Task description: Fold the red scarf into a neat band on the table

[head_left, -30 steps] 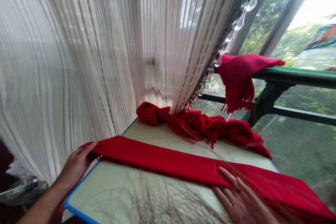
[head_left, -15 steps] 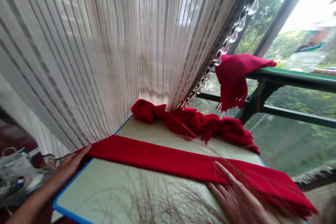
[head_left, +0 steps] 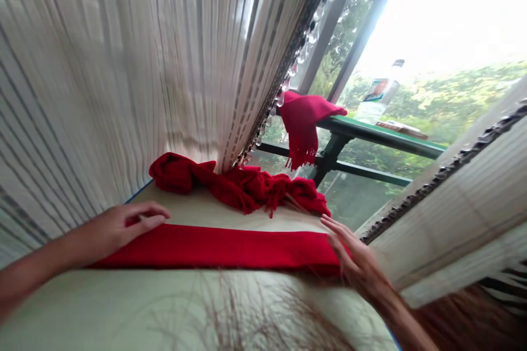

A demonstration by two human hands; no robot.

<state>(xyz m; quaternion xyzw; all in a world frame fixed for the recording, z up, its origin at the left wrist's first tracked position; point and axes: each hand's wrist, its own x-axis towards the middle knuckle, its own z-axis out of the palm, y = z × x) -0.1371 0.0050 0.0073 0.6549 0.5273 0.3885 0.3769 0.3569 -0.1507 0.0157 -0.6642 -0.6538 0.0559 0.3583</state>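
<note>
A folded red scarf point(head_left: 230, 247) lies as a long flat band across a pale board with a blue edge point(head_left: 123, 307). My left hand point(head_left: 119, 226) rests on the scarf's left end, fingers stretched flat. My right hand point(head_left: 354, 258) lies at the scarf's right end, fingers spread and flat on the cloth. Behind the band a second red scarf point(head_left: 230, 184) sits crumpled at the board's far edge. A third red scarf point(head_left: 302, 120) with a fringe hangs over a green railing point(head_left: 382, 134).
A white striped curtain point(head_left: 144, 66) with a beaded trim hangs at the left and back. Another curtain panel point(head_left: 461, 203) hangs at the right. A window with trees outside lies beyond the railing. Strands of hair hang in front of the camera.
The view has swung right and tilted. Both hands slid inward along the scarf; the band looks shorter, its right end folded in under my right hand.
</note>
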